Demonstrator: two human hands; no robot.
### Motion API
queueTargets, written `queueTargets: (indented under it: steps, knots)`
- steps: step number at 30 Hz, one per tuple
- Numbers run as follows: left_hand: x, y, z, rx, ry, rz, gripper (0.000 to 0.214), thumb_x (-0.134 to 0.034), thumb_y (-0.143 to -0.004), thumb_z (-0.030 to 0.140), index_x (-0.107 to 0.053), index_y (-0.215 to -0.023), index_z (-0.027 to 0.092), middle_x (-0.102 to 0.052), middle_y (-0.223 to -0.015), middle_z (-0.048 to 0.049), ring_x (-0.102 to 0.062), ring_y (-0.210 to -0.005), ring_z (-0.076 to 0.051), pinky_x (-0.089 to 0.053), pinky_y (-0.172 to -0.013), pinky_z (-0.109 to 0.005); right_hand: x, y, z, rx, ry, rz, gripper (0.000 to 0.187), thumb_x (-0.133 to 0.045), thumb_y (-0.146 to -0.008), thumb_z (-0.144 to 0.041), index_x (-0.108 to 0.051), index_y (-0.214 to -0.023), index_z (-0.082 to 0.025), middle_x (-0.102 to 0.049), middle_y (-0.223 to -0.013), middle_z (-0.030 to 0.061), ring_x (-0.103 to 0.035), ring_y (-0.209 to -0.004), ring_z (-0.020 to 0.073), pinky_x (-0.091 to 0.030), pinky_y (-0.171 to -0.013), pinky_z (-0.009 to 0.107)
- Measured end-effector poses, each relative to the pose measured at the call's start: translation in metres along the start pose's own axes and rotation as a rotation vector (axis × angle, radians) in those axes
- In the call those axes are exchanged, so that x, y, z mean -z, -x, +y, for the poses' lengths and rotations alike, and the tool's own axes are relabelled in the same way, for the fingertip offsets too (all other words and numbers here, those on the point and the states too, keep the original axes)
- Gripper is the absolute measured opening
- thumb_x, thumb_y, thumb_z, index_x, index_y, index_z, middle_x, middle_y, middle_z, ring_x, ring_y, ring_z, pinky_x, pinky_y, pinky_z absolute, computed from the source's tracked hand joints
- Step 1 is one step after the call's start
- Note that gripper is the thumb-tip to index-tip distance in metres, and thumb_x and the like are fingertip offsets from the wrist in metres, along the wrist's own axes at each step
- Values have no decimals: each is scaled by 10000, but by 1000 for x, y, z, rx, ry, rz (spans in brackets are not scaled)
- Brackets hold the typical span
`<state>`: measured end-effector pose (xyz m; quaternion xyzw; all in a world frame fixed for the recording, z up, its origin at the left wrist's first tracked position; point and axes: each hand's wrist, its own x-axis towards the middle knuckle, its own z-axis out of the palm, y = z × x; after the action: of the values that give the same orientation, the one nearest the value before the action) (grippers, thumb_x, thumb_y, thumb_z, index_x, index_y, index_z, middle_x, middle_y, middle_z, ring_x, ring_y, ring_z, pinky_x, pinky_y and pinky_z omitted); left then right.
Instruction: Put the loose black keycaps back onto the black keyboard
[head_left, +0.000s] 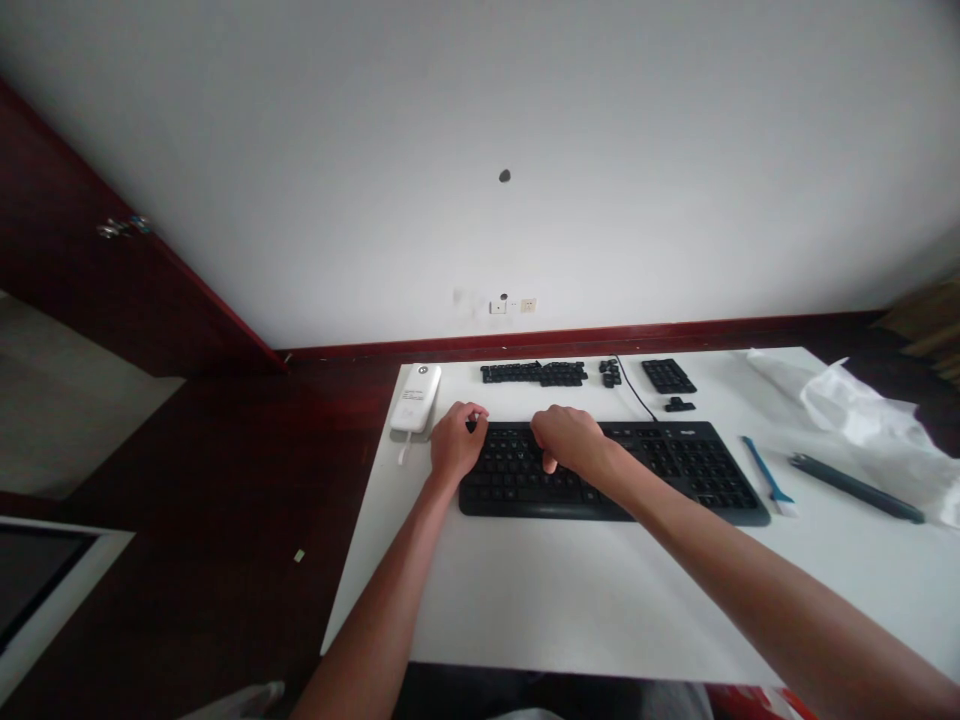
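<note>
Centrally on the white table (525, 600) lies a black keyboard (675, 470), wide and flat, its cable running toward the wall. Left hand (455, 440) rests at the keyboard's left end, fingers curled around a small dark item, possibly a key. Right hand (568, 438) lies on the left-middle keys, fingers bent downward, holding nothing visible.
</note>
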<state>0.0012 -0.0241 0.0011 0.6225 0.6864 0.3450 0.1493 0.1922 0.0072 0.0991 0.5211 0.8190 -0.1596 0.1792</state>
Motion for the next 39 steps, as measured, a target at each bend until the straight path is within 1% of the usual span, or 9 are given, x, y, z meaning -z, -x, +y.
queueTargets:
  steps: [9,14,18,22,25,28,30,35,39]
  knots:
    - [-3,-1,-1,-50,-43,10,167,-598,-957,246,-765,-951,247,-750,-967,-17,-693,-906,-184,-466,-795,-288,-24,-15,51,154,-152,19,306,-918,-710,-428,-751,-832,-203,-747,-800,50,-702,-793,244,-375,-593,295]
    - [-2,-2,0,-70,-36,0,174,-591,-962,261,-761,-934,246,-766,-992,-22,-701,-917,-187,-486,-838,-293,-18,-16,48,166,-44,-4,354,-895,-734,-486,-783,-896,-192,-769,-922,101,-707,-878,285,-390,-629,312]
    - [-2,-2,0,-66,-55,6,186,-584,-961,273,-765,-931,242,-771,-997,-31,-700,-921,-193,-490,-846,-297,-9,-23,45,219,-42,-69,375,-927,-659,-476,-786,-835,-176,-756,-788,71,-701,-766,264,-402,-613,314]
    - [-5,-3,-4,-14,-25,7,191,-592,-954,308,-771,-918,253,-785,-974,-14,-696,-872,-187,-482,-811,-289,1,-26,56,388,-107,-110,255,-856,-741,-426,-780,-778,-186,-740,-710,36,-687,-706,223,-429,-637,303]
    - [-9,-11,-6,75,-2,57,207,-585,-949,332,-770,-906,247,-785,-925,-14,-677,-801,-183,-454,-738,-279,5,-35,75,489,-237,163,119,-722,-859,-295,-797,-889,-207,-777,-864,31,-691,-796,198,-452,-717,289]
    - [-13,-27,-5,101,-28,94,212,-594,-928,355,-765,-886,236,-755,-848,-21,-656,-767,-184,-410,-685,-269,-5,-54,96,368,-308,628,268,-545,-949,-212,-778,-1080,-194,-768,-1070,75,-674,-903,210,-466,-838,316]
    - [-14,-38,-5,77,-18,87,216,-597,-915,366,-760,-881,230,-710,-763,-11,-627,-714,-175,-386,-656,-263,-18,-68,108,321,-332,814,349,-454,-987,-204,-754,-1161,-169,-734,-1159,113,-658,-999,234,-470,-917,342]
    - [-16,-52,-6,53,23,111,241,-571,-904,382,-746,-877,218,-592,-624,22,-538,-601,-152,-353,-618,-265,-43,-84,121,346,-386,923,371,-454,-975,-193,-757,-1183,-145,-721,-1143,124,-627,-1079,256,-474,-990,360]
    - [-16,-50,-8,24,22,83,272,-554,-906,401,-752,-883,216,-567,-603,24,-520,-588,-150,-338,-608,-266,-43,-86,116,355,-356,877,376,-457,-939,-140,-793,-1108,-154,-748,-1142,106,-607,-1120,259,-479,-1007,363]
